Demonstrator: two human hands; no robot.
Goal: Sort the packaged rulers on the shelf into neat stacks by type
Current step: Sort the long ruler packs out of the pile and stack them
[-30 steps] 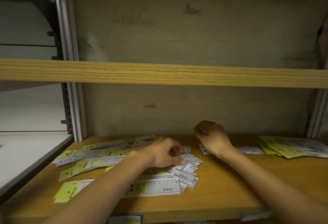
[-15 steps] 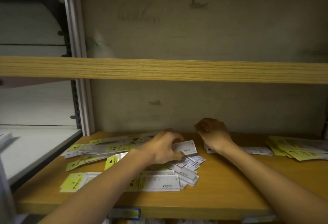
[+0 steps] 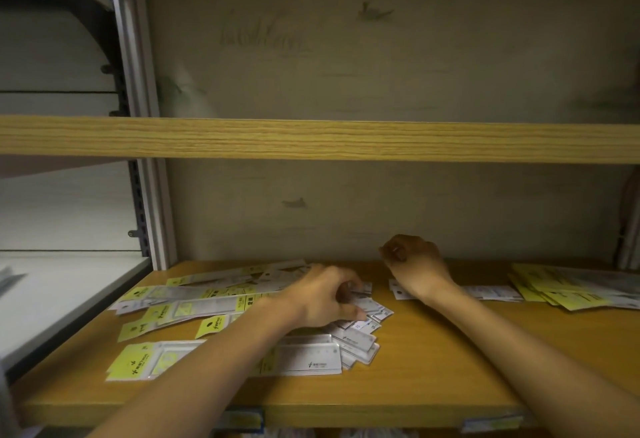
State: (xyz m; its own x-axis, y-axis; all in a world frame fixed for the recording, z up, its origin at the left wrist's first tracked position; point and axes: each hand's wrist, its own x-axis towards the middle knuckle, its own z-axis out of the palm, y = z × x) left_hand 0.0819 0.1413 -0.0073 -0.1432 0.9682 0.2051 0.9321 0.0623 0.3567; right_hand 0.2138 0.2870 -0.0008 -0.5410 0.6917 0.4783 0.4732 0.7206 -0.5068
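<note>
Packaged rulers [image 3: 239, 302] heaped on shelf [image 3: 415, 382]; left hand [image 3: 325, 299] pinching one.

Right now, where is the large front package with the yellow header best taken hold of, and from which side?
Probably at its yellow header end, coming from the front left. The front package lies flat near the shelf edge; that end is uncovered, while the left forearm crosses its middle and smaller packs overlap its right end. Thumb on top, fingers slid beneath.

Wooden shelf [image 3: 415, 361] carrying a loose pile of packaged rulers [image 3: 221, 313] spreading across its left half, a yellow-carded stack [image 3: 575, 287] lying near its right edge
</note>
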